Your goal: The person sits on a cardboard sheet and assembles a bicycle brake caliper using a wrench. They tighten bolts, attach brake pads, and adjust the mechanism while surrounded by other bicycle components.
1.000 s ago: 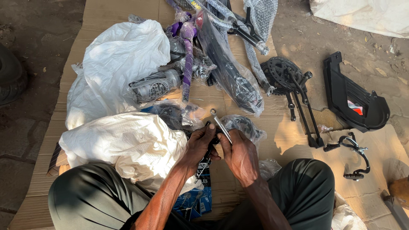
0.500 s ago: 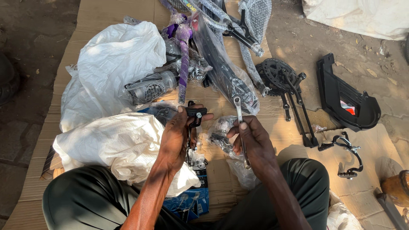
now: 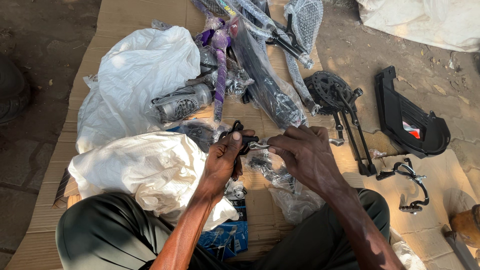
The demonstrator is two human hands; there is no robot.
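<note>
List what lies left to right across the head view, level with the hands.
white sack → left hand → small black part → right hand → black crank arms → brake caliper

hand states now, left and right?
Left hand: closed on a small black bike part.
Right hand: closed, pinching a slim metal spanner against that part.

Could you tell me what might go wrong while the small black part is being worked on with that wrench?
The wrench is held by its end in the right hand and could slip off the small black part, hitting the left hand. Any loosened bit might drop into the clear plastic bags beneath and be hard to find.
</note>
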